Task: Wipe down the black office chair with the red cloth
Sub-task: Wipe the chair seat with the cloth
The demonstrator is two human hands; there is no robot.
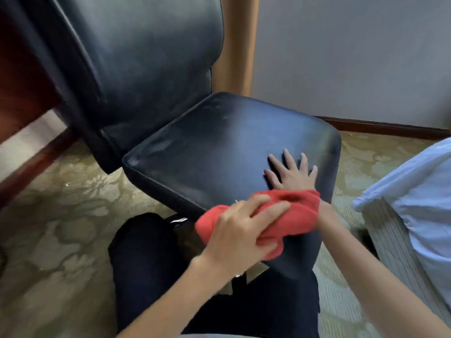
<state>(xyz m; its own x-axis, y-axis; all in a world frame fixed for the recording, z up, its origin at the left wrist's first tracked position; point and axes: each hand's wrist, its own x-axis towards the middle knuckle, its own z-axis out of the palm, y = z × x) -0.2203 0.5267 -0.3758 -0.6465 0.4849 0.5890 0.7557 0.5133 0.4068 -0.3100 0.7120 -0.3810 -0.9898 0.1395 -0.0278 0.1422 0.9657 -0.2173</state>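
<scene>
The left hand (pixel 240 230) gripped the bunched red cloth (pixel 280 223), fingers curled over its top and pressing it against the near front edge of the seat, where it draped over the right wrist. The right hand (pixel 291 173) lay flat on the seat cushion (pixel 219 147) just beyond the cloth, fingers spread and straight, holding nothing. The black office chair (pixel 136 69) stood on patterned carpet (pixel 61 228) with its backrest at the left, the person's dark-trousered knees (pixel 146 252) below the seat, and a bed with pale blue bedding (pixel 419 191) at the right.
</scene>
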